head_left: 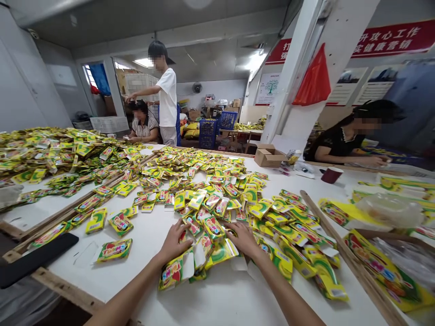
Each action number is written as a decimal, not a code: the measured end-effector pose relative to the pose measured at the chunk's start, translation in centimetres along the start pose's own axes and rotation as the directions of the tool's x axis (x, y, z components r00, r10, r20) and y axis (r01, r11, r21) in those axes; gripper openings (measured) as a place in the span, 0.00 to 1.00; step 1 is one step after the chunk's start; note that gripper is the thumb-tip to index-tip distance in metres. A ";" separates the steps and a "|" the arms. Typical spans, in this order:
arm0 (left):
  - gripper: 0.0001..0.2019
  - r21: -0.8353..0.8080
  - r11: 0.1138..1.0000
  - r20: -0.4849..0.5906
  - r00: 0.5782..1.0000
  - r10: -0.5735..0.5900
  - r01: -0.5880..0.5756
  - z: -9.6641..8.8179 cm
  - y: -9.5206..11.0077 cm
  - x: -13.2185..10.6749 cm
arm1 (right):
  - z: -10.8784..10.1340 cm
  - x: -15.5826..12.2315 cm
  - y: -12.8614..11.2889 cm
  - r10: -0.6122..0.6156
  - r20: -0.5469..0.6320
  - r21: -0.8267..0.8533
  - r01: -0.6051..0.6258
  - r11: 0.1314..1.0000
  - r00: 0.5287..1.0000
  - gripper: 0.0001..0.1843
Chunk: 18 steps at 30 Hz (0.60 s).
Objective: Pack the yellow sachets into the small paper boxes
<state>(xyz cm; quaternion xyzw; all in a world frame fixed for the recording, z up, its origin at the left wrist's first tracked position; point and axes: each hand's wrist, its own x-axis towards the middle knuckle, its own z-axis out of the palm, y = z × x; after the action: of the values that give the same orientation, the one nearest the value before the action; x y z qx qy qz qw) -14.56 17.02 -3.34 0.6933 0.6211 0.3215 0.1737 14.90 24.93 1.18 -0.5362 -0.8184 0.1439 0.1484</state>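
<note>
Small yellow-green printed cardboard packets [213, 226] lie heaped on the white table in front of me, several with white flaps sticking out. My left hand [175, 242] rests against the left side of this cluster, fingers stretched forward and apart, touching packets. On the other side my right hand [243, 237] lies over packets with its fingers spread. Between my forearms, one packet [173, 271] with an opened white flap sits nearest to me. Some fingertips are partly hidden among the packets.
A bigger pile of packets [57, 154] covers the left table, past a wooden strip [86, 192]. A black phone-like slab [41, 258] lies at the left edge. An open carton [270, 156] and dark red cup [331, 175] stand farther back. Co-workers are behind and at right.
</note>
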 end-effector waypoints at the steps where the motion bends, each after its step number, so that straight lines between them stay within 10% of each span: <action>1: 0.30 -0.010 1.000 0.021 1.000 -0.001 0.002 0.0 0.5 -0.5 | -0.2 -0.6 -0.1 -0.018 0.004 0.024 0.018 1.000 1.000 0.21; 10: 0.31 -0.196 0.975 0.015 0.995 -0.099 0.100 -2.9 4.4 -7.7 | -2.6 -9.0 0.1 0.011 -0.314 0.255 0.073 0.964 0.949 0.22; 18: 0.37 -0.253 0.952 0.140 0.980 -0.141 0.173 -3.1 5.1 -14.7 | 0.1 -16.9 -0.7 0.245 -0.397 0.486 -0.023 0.873 0.885 0.21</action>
<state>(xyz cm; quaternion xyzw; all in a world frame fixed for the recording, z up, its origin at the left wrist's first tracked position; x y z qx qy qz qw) -13.10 1.40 -1.17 0.6304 0.6144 0.3441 0.3267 20.69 9.07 -0.12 -0.5597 -0.6625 0.2204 0.4464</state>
